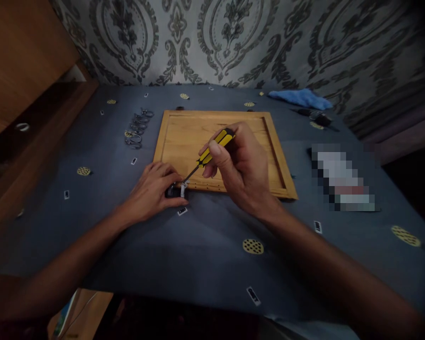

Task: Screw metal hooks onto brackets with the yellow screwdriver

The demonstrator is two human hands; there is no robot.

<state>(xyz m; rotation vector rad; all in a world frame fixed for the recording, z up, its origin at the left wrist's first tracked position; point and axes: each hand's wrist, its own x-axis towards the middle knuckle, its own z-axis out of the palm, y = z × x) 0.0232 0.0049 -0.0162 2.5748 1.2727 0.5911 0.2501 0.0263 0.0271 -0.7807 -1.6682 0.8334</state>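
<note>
A wooden panel (187,137) with a raised frame lies on the table. At its near left corner is a small black and silver metal fitting (183,190). My left hand (154,190) holds this fitting between thumb and fingers, against the panel's edge. In my right hand (246,165) is a yellow and black screwdriver (212,150), tilted down to the left, its tip at the fitting. Small dark holes run along the panel's near edge, right of the fitting. Whether the tip sits in a screw is too small to tell.
Several metal clip-like pieces (138,123) lie in a row left of the panel. A blue cloth (301,98) and a dark tool (318,118) are at the back right. A blurred flat object (343,182) lies right. Wooden furniture (24,61) borders the left side.
</note>
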